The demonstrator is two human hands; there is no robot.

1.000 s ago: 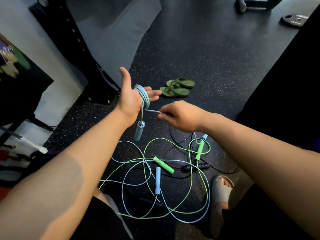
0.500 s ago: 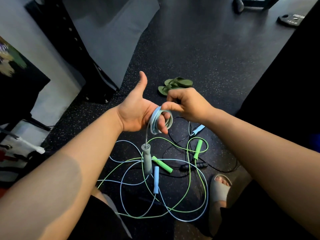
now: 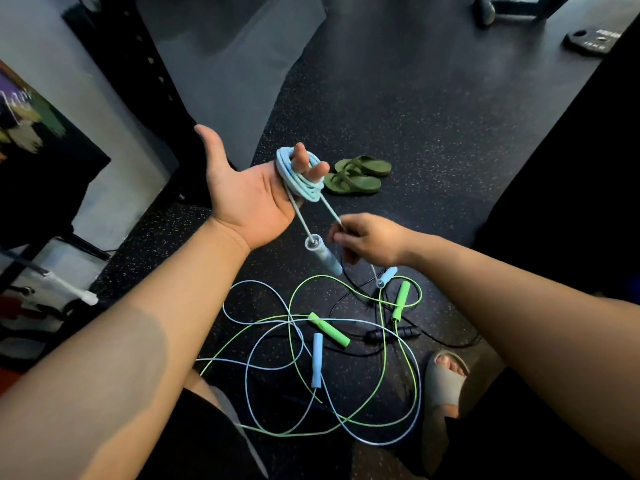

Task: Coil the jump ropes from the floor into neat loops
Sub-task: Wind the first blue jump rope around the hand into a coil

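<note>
Only blurred lettering on plate [image 3: 594, 39]; rope [image 3: 306, 191] round left hand [image 3: 249, 194]

tangled ropes [image 3: 313, 358] below, floor [image 3: 415, 116] beyond seemingly open

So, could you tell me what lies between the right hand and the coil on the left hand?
Head view: only a straight stretch of blue rope, running from the coil on the left hand to the pinching right hand.
</note>
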